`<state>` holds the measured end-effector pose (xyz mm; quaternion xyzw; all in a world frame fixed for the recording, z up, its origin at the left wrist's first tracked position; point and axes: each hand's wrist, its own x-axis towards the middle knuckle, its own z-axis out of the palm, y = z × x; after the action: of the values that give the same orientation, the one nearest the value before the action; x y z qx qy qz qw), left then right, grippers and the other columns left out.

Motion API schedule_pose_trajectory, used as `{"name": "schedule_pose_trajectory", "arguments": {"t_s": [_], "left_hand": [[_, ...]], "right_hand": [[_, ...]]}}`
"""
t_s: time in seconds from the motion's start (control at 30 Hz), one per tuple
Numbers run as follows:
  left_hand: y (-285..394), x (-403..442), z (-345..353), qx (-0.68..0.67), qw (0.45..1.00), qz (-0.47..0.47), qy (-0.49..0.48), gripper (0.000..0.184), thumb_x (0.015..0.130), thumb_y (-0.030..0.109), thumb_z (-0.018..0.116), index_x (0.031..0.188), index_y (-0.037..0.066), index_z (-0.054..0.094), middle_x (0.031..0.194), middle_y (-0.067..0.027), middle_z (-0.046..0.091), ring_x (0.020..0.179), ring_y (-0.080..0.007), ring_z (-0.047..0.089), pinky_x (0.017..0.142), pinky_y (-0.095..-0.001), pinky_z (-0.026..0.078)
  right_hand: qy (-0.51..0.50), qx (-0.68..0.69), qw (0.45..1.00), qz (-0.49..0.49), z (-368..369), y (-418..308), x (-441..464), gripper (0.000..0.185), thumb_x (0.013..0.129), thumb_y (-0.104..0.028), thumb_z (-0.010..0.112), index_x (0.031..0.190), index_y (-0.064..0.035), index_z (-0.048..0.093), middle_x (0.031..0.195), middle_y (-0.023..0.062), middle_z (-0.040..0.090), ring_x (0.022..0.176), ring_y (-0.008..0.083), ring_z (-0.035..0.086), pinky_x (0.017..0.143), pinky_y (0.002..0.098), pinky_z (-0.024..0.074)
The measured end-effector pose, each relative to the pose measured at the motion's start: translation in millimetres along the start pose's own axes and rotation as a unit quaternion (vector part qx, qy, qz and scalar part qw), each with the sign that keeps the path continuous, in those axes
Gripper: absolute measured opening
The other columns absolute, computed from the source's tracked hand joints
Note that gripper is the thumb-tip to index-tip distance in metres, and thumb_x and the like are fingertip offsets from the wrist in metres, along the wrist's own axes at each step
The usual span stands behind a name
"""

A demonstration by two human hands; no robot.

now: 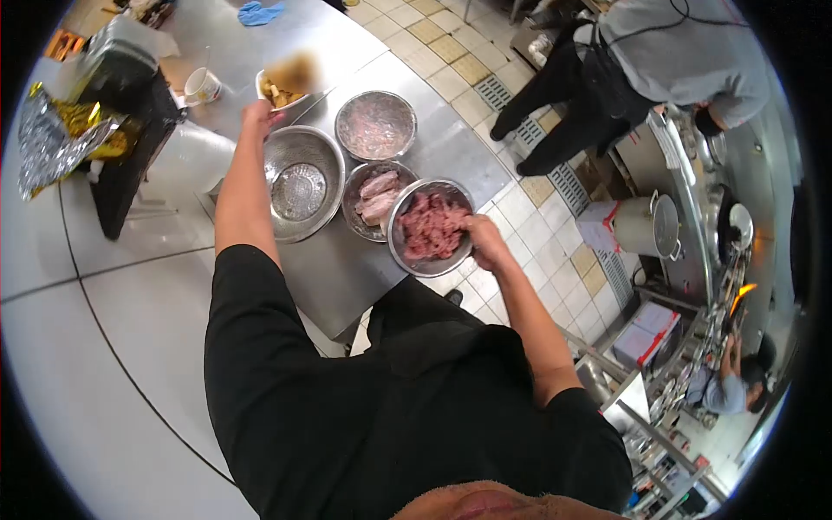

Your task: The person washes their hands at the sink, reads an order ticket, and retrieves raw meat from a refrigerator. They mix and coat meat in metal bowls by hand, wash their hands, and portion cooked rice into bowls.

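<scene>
My right hand [487, 243] is closed on the rim of a steel bowl [399, 247] filled with pieces of raw red meat [431, 227]. That bowl overlaps another steel bowl [351, 195] with thick, pale pink pieces of meat [379, 198] in it. Farther up on the left, my left hand [257, 118] grips the edge of a white dish [301, 103] of yellowish-brown food [276, 94]; a brown blur hides part of it. Near my left forearm stands a large steel basin [333, 212], wet inside. Beside it, a third steel bowl [376, 127] has pinkish residue.
The steel table [303, 290] carries a paper cup [202, 85] and a blue cloth [260, 13]. Crumpled foil [52, 147] lies at the far left. A co-worker [624, 69] stands across the tiled aisle by a tall pot [646, 227]. Another person [724, 390] works near a flame.
</scene>
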<state>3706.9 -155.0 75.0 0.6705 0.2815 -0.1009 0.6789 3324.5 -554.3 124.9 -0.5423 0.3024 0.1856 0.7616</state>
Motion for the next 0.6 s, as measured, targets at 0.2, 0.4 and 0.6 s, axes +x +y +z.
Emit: {"name": "schedule_pose_trajectory", "arguments": {"t_s": [0.2, 0.4, 0.6], "left_hand": [[-3, 24, -5, 0.092, 0.990, -0.093, 0.060, 0.030, 0.082, 0.007, 0.056, 0.108, -0.007, 0.055, 0.099, -0.0234, 0.062, 0.081, -0.0333, 0.065, 0.066, -0.0445, 0.057], [24, -82, 63, 0.466, 0.839, 0.270, -0.075, 0.049, 0.075, 0.038, 0.068, 0.101, -0.003, 0.065, 0.095, -0.0197, 0.068, 0.088, -0.0299, 0.065, 0.080, -0.0380, 0.049], [-5, -54, 115, 0.629, 0.704, 0.119, -0.308, 0.019, 0.075, 0.014, 0.066, 0.078, -0.004, 0.062, 0.065, -0.0107, 0.059, 0.052, -0.0162, 0.056, 0.043, -0.0287, 0.041]], "right_hand": [[0.169, 0.069, 0.983, -0.008, -62, 4, 14, 0.022, 0.081, -0.014, 0.049, 0.087, 0.0043, 0.059, 0.082, 0.0123, 0.061, 0.067, 0.0248, 0.062, 0.060, 0.0376, 0.0530], [0.238, 0.049, 0.970, -0.002, -49, 10, 33, 0.029, 0.087, -0.028, 0.052, 0.092, -0.0004, 0.059, 0.078, 0.0082, 0.059, 0.071, 0.0211, 0.058, 0.055, 0.0403, 0.0493], [0.240, -0.045, 0.969, -0.030, -24, -11, 39, 0.032, 0.085, -0.032, 0.057, 0.099, -0.0026, 0.059, 0.074, 0.0083, 0.059, 0.058, 0.0187, 0.056, 0.045, 0.0339, 0.0450]]}}
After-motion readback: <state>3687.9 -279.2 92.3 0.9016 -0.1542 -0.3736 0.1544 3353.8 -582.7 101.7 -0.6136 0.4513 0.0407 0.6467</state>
